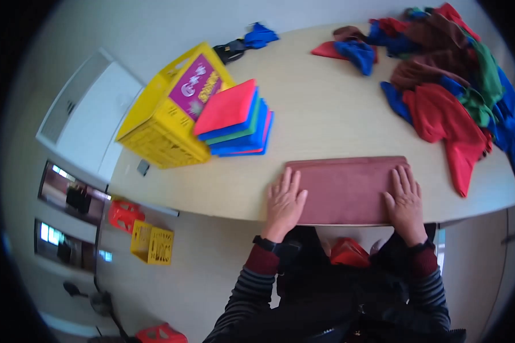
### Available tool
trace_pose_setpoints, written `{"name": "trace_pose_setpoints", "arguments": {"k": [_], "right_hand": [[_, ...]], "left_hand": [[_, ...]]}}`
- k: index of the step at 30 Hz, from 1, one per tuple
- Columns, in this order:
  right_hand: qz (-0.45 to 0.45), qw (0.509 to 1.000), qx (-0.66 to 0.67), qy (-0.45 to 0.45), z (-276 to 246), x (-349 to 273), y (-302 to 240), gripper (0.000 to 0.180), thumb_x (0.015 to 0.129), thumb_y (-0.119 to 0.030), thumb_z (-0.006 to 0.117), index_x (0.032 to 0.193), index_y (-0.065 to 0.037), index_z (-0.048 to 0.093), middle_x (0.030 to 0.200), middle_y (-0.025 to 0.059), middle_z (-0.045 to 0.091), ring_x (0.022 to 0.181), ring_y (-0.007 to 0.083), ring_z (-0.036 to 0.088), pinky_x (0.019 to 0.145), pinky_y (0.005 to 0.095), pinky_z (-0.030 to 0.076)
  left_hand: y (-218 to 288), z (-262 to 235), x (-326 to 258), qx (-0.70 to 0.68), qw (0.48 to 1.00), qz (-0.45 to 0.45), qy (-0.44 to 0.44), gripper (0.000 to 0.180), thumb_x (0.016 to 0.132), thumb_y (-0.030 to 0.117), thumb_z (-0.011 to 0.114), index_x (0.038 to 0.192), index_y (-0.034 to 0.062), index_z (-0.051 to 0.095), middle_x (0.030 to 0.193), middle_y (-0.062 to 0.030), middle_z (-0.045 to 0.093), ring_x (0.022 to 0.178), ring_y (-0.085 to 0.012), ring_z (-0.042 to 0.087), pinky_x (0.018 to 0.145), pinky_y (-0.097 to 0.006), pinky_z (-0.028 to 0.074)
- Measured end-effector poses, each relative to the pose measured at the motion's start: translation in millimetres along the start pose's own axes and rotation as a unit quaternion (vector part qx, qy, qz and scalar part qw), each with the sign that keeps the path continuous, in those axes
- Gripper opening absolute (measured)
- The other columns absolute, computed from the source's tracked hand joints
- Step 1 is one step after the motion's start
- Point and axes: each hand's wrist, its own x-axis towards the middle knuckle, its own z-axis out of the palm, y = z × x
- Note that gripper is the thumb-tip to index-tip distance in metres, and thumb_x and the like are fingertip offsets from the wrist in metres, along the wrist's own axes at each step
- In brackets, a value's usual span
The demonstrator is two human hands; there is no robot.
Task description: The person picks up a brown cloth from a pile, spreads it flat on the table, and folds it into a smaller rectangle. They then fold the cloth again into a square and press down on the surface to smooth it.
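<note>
We press both hands flat, fingers spread, on a folded dusty-red cloth [344, 188] at the desk's [320, 108] near edge: left hand [284, 201] on its left end, right hand [406, 200] on its right. A stack of folded cloths [236, 119] leans, it seems, against a yellow crate [165, 111]; loose cloths [452, 86] lie heaped far right.

This looks like a plain workroom or office set up for sorting cloth. A long pale counter [326, 108] carries a heap of loose coloured cloths [458, 86], a neat folded stack [237, 120] and a yellow plastic crate [166, 114]. More crates [151, 243] stand on the bare light floor [212, 268], beside a white cabinet [91, 114].
</note>
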Motion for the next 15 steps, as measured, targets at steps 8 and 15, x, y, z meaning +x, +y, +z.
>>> {"name": "trace_pose_setpoints", "arguments": {"k": [8, 15], "right_hand": [[-0.054, 0.997, -0.057, -0.003, 22.7, 2.6, 31.2, 0.058, 0.105, -0.031, 0.042, 0.157, -0.007, 0.031, 0.164, 0.0113, 0.029, 0.150, 0.0311, 0.028, 0.122, 0.0413, 0.023], [-0.056, 0.997, -0.057, -0.006, 32.5, 9.1, 40.2, 0.058, 0.107, -0.033, 0.039, 0.158, -0.008, 0.030, 0.164, 0.0100, 0.029, 0.150, 0.0292, 0.028, 0.121, 0.0406, 0.022]], "left_hand": [[-13.5, 8.2, -7.4, -0.036, 0.992, -0.020, 0.121, 0.061, 0.103, 0.041, 0.045, 0.153, 0.0071, 0.038, 0.161, -0.0176, 0.031, 0.148, -0.0353, 0.030, 0.120, -0.056, 0.020], [-17.8, 14.3, -6.0, -0.064, 0.992, -0.031, 0.101, 0.062, 0.103, 0.042, 0.043, 0.154, 0.0074, 0.036, 0.162, -0.0197, 0.030, 0.150, -0.0344, 0.026, 0.123, -0.054, 0.015]]}}
